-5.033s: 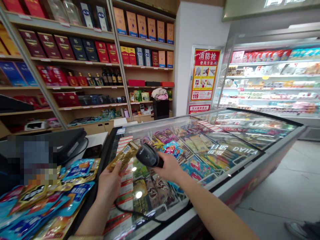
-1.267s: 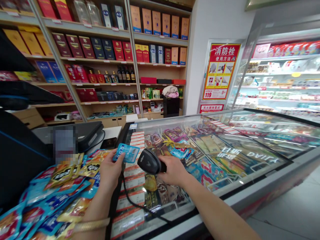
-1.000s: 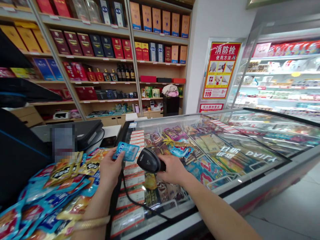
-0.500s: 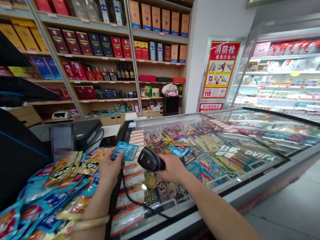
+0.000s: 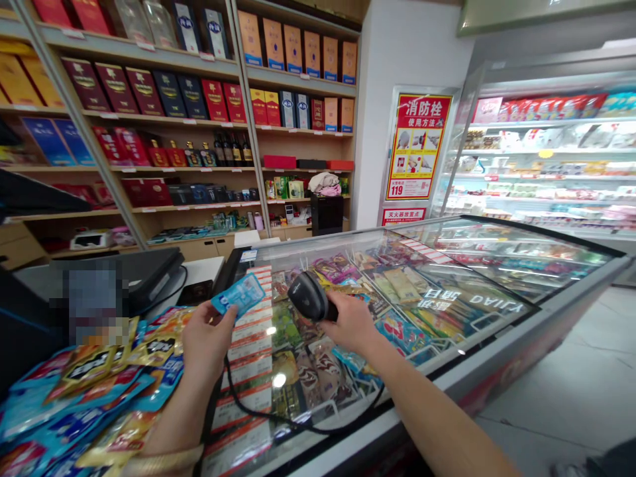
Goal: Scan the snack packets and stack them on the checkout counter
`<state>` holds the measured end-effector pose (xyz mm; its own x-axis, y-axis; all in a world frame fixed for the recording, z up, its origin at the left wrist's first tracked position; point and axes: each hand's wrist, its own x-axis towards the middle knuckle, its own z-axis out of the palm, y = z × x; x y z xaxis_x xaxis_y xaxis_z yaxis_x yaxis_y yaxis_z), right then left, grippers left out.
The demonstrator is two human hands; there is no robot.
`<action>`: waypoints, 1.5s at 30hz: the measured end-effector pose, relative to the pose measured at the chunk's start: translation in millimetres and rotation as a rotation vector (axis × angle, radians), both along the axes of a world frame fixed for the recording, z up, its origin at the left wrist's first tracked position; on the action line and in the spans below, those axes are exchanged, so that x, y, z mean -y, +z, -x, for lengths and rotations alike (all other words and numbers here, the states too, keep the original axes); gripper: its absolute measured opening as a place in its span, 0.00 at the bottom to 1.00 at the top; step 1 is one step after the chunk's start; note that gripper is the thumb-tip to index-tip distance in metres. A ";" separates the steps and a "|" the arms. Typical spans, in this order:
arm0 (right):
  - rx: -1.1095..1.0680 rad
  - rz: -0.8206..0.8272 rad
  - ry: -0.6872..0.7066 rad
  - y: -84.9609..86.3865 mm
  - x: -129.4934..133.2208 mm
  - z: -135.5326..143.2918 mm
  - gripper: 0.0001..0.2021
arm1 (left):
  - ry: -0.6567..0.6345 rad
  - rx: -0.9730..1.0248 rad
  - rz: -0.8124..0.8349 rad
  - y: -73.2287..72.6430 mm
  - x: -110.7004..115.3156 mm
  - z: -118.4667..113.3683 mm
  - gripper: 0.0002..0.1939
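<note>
Between the thumb and fingers of my left hand (image 5: 211,334) is a small flat light-blue packet (image 5: 243,295), tilted up toward the right. My right hand (image 5: 350,321) is wrapped round the handle of a black barcode scanner (image 5: 309,296), its head pointing left toward the packet with a gap between them. A black cable (image 5: 293,422) loops below both hands over the glass-topped freezer (image 5: 377,434). Beside my left forearm lies a heap of blue and gold snack packets (image 5: 94,391). The print on the held packet is too small to read.
Several ice-cream packs (image 5: 407,331) show through the freezer glass. A dark device (image 5: 154,278) sits on the counter at left. Shelves of boxed bottles (image 5: 169,89) line the back wall, with a lit refrigerated display (image 5: 546,152) on the right.
The view has shifted a little to the right. My right hand has lifted the scanner slightly and away from the packet, which is tilted more in my left hand.
</note>
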<state>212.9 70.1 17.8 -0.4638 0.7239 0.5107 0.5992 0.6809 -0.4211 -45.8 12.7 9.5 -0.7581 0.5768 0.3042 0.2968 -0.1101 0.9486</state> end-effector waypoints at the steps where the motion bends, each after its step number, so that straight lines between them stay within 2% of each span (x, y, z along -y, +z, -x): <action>1: -0.018 -0.021 -0.047 2.7 -2.6 -9.3 0.16 | -0.013 -0.008 -0.004 4.4 -3.1 -4.5 0.19; 5: -0.061 -0.070 -0.263 9.6 -12.0 -51.5 0.14 | -0.168 -0.039 -0.005 19.3 -23.9 -33.0 0.17; 8: -0.119 -0.071 -0.406 8.2 -17.9 -81.5 0.12 | -0.288 -0.123 0.049 23.0 -46.9 -64.5 0.13; 11: -0.188 -0.059 -0.503 3.0 -24.4 -104.5 0.14 | -0.365 -0.211 0.165 18.4 -73.0 -99.4 0.11; 16: -0.263 -0.050 -0.574 -5.3 -37.4 -123.7 0.17 | -0.411 -0.225 0.289 -1.8 -112.1 -146.5 0.07; 20: -0.258 -0.033 -0.583 -9.9 -45.9 -126.6 0.17 | -0.387 -0.261 0.369 -16.8 -127.5 -163.9 0.08; 26: -0.159 0.027 -0.668 -17.7 -58.1 -120.8 0.17 | -0.316 -0.360 0.428 -25.2 -126.4 -168.4 0.12; 32: -0.093 0.051 -0.678 -26.4 -67.1 -116.7 0.17 | -0.232 -0.448 0.381 -16.6 -109.4 -161.1 0.18; 36: -0.070 0.051 -0.681 -27.9 -68.1 -116.1 0.17 | -0.195 -0.495 0.279 -1.2 -85.3 -138.4 0.18; 38: -0.062 0.042 -0.677 -26.4 -67.3 -114.5 0.17 | -0.183 -0.547 0.172 8.0 -68.6 -118.3 0.17; 41: -0.077 0.023 -0.646 -20.9 -63.2 -106.2 0.17 | -0.139 -0.650 0.013 21.1 -38.8 -76.3 0.16; 43: -0.104 -0.011 -0.593 -15.7 -57.9 -94.9 0.17 | -0.072 -0.706 -0.001 28.2 -17.2 -41.5 0.16; 45: -0.124 -0.051 -0.520 -10.1 -50.8 -78.8 0.17 | 0.011 -0.748 0.055 33.1 5.0 -3.6 0.18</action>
<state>291.6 120.8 7.7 0.0159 0.8146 0.5798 0.8108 0.3288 -0.4842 -42.2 7.8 42.6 -0.3658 0.5997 0.7118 0.8656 -0.0617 0.4968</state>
